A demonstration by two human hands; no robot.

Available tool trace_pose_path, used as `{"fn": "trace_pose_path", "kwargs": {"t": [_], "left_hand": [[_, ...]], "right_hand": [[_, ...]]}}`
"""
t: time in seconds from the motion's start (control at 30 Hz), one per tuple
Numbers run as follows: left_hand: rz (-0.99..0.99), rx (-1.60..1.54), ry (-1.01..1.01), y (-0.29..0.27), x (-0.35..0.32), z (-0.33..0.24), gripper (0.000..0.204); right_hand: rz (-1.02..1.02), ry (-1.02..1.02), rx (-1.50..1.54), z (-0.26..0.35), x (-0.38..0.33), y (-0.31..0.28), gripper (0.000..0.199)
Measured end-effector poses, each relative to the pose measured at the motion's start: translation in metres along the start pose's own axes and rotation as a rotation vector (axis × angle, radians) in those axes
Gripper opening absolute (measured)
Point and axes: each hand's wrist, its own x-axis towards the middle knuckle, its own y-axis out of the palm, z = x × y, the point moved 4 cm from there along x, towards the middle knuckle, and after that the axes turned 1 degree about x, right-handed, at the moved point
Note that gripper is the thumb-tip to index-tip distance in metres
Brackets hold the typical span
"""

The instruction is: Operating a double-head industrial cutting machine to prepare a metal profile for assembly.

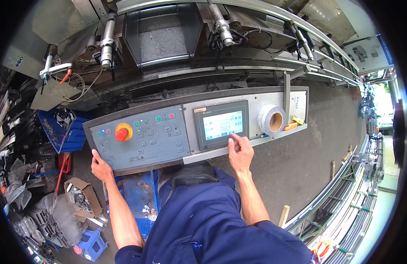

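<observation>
A long control panel [166,115] stretches in front of me, with a blue-grey button section on its left. My left hand [101,169] grips the panel's lower left corner, fingers at its edge. On the button section sits a red emergency-stop knob [121,133] with a yellow collar. A lit touchscreen [222,125] in a dark frame fills the panel's middle. Over the screen's lower right corner is my right hand [240,153], holding nothing, with its index finger reaching onto the display and the others loosely bent. Whether the fingertip touches the glass I cannot tell.
A tape roll [271,120] and yellow-orange box cutters [292,125] rest on the panel's right end. Machine rails and metal cylinders [107,42] stand beyond. Left are a blue bin [64,134], a cardboard box [83,198] and a blue stool [92,244]. Long bars [344,211] lie at right.
</observation>
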Motion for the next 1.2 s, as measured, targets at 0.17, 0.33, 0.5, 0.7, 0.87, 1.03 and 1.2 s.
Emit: {"fn": "trace_pose_path", "kwargs": {"t": [0.17,0.33,0.5,0.7,0.87,1.03,1.2], "left_hand": [[0.035,-0.037,-0.013,0.0,-0.001,0.0,0.085],[0.039,-0.048,0.002,0.003,-0.003,-0.006,0.085],[0.009,-0.037,0.018,-0.006,-0.003,-0.003,0.084],[0.0,-0.043,0.011,-0.007,-0.008,-0.006,0.081],[0.021,-0.037,0.008,-0.004,-0.006,-0.007,0.082],[-0.009,-0.008,0.007,-0.001,-0.003,-0.002,0.086],[0.032,-0.03,-0.005,0.002,-0.001,0.0,0.089]], "right_hand": [[-0.013,0.0,0.053,0.001,-0.009,0.01,0.012],[-0.089,-0.014,0.057,0.008,0.004,0.008,0.012],[-0.12,-0.029,0.049,0.009,0.005,-0.009,0.014],[-0.092,-0.018,0.045,0.004,-0.007,-0.01,0.019],[-0.078,-0.03,0.044,0.006,-0.001,-0.007,0.022],[-0.08,-0.03,0.022,0.004,0.007,-0.011,0.024],[-0.058,-0.021,0.007,-0.005,-0.001,-0.012,0.024]]}}
